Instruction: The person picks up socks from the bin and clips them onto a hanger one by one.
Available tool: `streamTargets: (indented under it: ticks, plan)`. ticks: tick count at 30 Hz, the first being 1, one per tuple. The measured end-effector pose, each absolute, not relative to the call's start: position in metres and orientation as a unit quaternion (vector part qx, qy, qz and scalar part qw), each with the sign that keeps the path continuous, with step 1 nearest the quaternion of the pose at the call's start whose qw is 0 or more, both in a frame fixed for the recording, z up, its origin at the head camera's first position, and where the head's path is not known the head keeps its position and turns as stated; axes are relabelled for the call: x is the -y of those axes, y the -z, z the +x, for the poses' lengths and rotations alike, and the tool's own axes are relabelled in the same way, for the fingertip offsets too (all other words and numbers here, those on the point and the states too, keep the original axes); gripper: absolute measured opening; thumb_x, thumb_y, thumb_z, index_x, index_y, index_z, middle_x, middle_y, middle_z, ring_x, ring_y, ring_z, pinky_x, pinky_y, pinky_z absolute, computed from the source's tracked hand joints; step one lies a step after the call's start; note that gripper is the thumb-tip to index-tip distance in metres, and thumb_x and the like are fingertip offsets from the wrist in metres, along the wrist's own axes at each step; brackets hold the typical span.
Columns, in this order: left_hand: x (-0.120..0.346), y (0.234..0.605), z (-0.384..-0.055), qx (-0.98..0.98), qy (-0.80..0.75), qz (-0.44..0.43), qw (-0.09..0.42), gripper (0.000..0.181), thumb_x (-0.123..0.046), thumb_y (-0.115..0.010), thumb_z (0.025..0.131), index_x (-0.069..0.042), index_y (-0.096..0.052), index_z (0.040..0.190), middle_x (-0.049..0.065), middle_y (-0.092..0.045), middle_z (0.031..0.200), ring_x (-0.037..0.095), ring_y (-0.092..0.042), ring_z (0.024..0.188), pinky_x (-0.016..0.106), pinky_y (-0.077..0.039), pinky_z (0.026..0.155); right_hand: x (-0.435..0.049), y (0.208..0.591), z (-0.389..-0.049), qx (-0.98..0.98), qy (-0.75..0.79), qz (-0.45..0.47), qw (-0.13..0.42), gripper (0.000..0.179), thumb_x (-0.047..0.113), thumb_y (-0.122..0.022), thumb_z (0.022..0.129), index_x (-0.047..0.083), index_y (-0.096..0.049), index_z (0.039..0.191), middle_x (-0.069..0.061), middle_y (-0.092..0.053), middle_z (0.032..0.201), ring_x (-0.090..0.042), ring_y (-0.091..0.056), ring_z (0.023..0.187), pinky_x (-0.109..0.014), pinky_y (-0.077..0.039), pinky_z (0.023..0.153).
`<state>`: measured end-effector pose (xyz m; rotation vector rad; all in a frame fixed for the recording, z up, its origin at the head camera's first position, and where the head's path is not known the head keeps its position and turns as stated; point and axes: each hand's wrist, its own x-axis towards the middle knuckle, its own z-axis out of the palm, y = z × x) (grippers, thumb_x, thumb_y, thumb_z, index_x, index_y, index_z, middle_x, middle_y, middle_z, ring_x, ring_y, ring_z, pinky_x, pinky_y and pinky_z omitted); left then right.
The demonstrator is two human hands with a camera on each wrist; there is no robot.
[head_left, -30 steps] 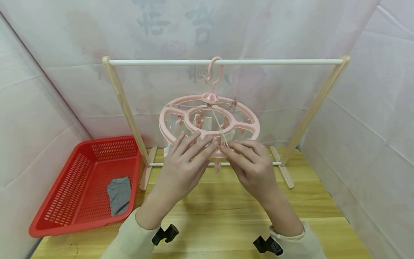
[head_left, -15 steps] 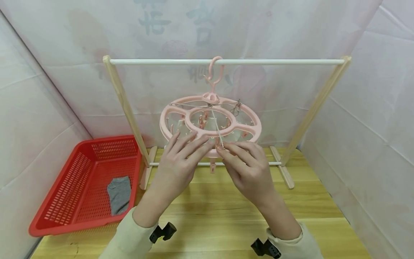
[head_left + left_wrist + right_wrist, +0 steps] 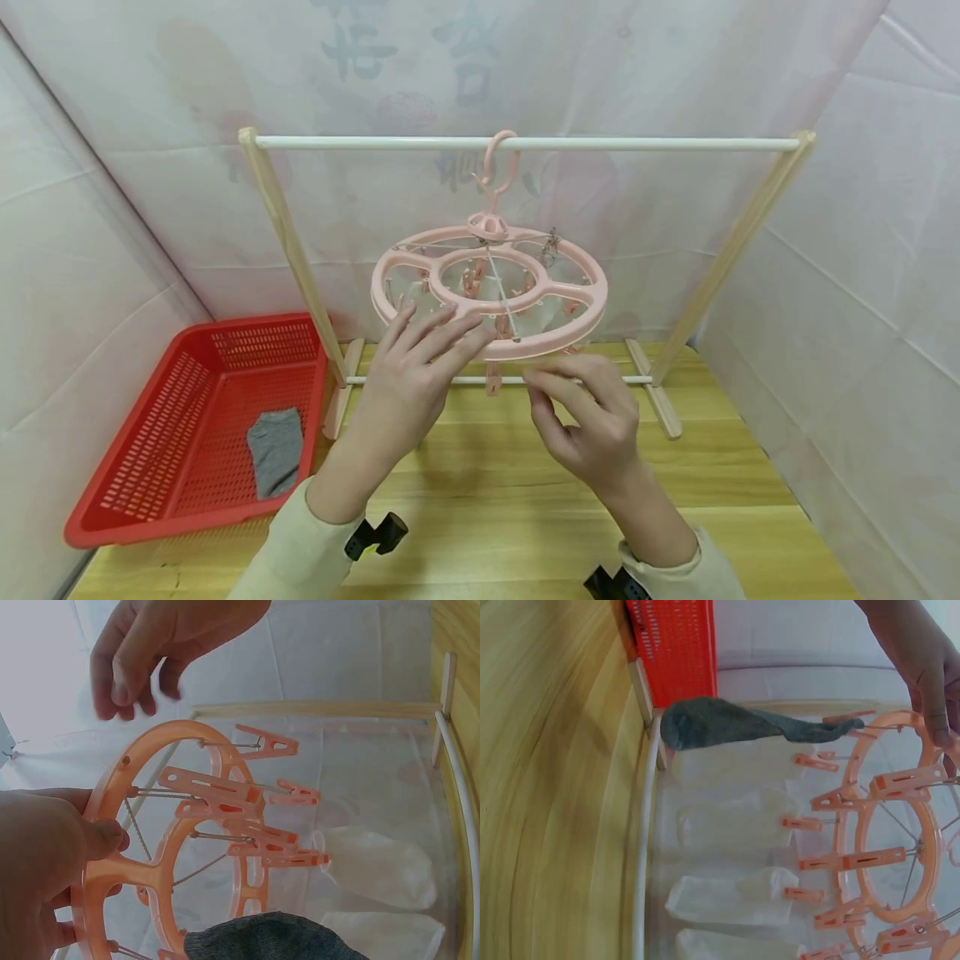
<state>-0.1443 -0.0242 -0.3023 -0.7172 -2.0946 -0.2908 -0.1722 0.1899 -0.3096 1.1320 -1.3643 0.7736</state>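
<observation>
A pink oval clip hanger hangs by its hook from the white bar. My left hand holds its near-left rim, the thumb on one side and fingers around the other. My right hand is apart from the hanger, just below its near rim, fingers loosely bent with nothing visible in them. In the right wrist view, a dark grey sock hangs from a clothes peg close to my left hand. Several white socks hang from other pegs. A pink peg dangles among others in the left wrist view.
A white bar on wooden posts carries the hanger. At left, a red basket contains a grey cloth piece. The wooden table lies below, with pale curtains around it.
My right hand has come off the hanger's near rim, moving down and slightly right. The hanger has turned a little, and my left hand has shifted slightly left while staying at the rim.
</observation>
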Motion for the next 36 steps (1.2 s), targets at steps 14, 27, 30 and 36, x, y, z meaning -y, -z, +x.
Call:
streamTargets:
  ticks: [14, 27, 30, 36]
  plan:
    - [0.028, 0.299, -0.146, 0.849, 0.129, -0.296, 0.419, 0.061, 0.004, -0.074, 0.084, -0.024, -0.061, 0.137, -0.003, -0.062, 0.138, 0.028, -0.054, 0.131, 0.052, -0.026, 0.119, -0.2, 0.343, -0.191, 0.761, -0.49, 0.401, 0.142, 0.045, 0.011, -0.076, 0.088, 0.012, -0.061, 0.13, -0.003, -0.069, 0.12, -0.023, -0.068, 0.107, -0.039, -0.059, 0.082]
    - [0.031, 0.297, -0.149, 0.844, 0.151, -0.301, 0.417, 0.056, 0.005, -0.067, 0.089, -0.024, -0.063, 0.136, -0.003, -0.064, 0.135, 0.026, -0.053, 0.13, 0.053, -0.028, 0.118, -0.182, 0.338, -0.2, 0.718, -0.564, 0.407, 0.035, 0.025, 0.014, -0.067, 0.096, 0.011, -0.065, 0.12, -0.005, -0.071, 0.106, -0.019, -0.07, 0.098, -0.036, -0.059, 0.082]
    - [0.033, 0.297, -0.149, 0.846, 0.158, -0.3, 0.411, 0.061, 0.008, -0.067, 0.087, -0.025, -0.061, 0.138, -0.003, -0.063, 0.137, 0.026, -0.053, 0.132, 0.054, -0.029, 0.117, -0.18, 0.338, -0.2, 0.716, -0.569, 0.403, 0.035, 0.025, 0.012, -0.066, 0.097, 0.008, -0.065, 0.121, -0.007, -0.072, 0.104, -0.018, -0.07, 0.093, -0.035, -0.059, 0.081]
    - [0.035, 0.297, -0.15, 0.846, 0.156, -0.296, 0.415, 0.055, 0.002, -0.068, 0.09, -0.023, -0.061, 0.138, -0.003, -0.063, 0.137, 0.026, -0.055, 0.13, 0.055, -0.031, 0.116, -0.179, 0.338, -0.198, 0.711, -0.575, 0.403, 0.039, 0.019, 0.011, -0.067, 0.096, 0.005, -0.067, 0.113, -0.015, -0.071, 0.101, -0.018, -0.07, 0.089, -0.034, -0.059, 0.08]
